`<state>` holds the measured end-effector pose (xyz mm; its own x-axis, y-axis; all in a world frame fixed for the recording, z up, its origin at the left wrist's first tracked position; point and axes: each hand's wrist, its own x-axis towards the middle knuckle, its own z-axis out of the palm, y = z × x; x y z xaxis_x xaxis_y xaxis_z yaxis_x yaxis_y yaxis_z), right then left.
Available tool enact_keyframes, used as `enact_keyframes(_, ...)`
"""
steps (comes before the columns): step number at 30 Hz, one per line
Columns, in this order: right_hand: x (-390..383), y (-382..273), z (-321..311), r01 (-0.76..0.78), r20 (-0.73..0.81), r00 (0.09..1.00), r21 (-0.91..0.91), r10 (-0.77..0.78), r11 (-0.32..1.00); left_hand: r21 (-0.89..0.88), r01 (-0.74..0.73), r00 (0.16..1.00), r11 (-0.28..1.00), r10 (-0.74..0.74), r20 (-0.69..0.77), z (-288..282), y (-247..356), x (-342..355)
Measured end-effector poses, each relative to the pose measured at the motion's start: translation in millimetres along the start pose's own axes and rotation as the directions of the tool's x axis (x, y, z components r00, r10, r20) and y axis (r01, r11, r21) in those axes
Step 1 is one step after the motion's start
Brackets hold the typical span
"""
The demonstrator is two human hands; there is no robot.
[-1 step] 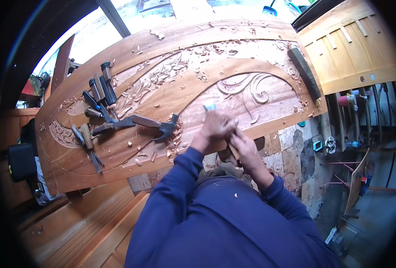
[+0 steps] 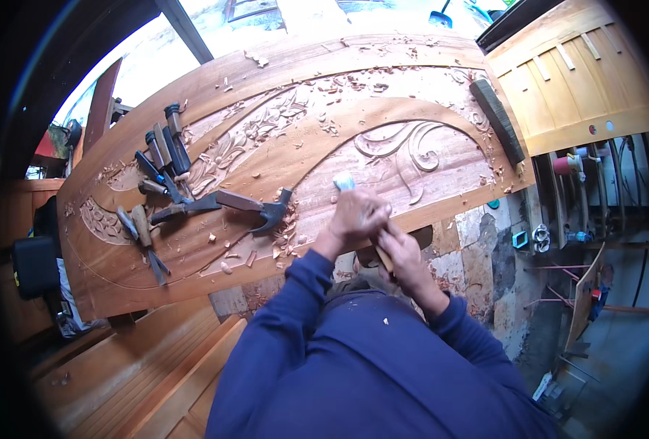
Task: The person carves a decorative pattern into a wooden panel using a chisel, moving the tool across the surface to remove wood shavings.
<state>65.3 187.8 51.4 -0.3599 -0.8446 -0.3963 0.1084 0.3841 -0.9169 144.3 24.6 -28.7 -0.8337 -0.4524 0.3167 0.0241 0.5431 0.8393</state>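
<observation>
A large arched wooden panel (image 2: pixel 280 154) carved with leaves and scrolls lies in front of me. At the panel's near edge, below a carved scroll (image 2: pixel 405 150), my left hand (image 2: pixel 357 216) is closed around a tool with a pale butt end (image 2: pixel 343 181), seemingly a chisel. Just right of it and touching it, my right hand (image 2: pixel 403 256) grips a wooden handle (image 2: pixel 384 258). What that handle belongs to is hidden. Both sleeves are blue.
A claw hammer (image 2: pixel 262 208) and several chisels (image 2: pixel 160 157) lie on the panel's left half among wood chips. A dark long block (image 2: pixel 496 121) rests at its right end. Light wooden panels (image 2: pixel 580 73) stand far right, planks (image 2: pixel 141 373) lower left, and a tiled floor (image 2: pixel 485 256) below.
</observation>
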Motion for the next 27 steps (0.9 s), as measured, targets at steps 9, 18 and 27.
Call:
enact_keyframes(9,12.8,0.3,-10.6,0.192,0.009,0.981,-0.168,-0.193,0.967,-0.058,-0.039,0.996,0.998,0.035,-0.08,2.0,-2.1,20.3)
enact_keyframes(18,31.0,4.6,-17.8,0.327,0.059,0.945,-0.268,-0.323,0.906,-0.065,-0.048,0.988,0.997,0.038,-0.147,-1.5,-12.3,31.4)
enact_keyframes(27,60.8,-4.9,-24.0,0.161,0.07,0.985,-0.085,-0.155,0.983,-0.015,0.009,0.988,1.0,-0.011,-0.154,-18.4,-20.9,49.8)
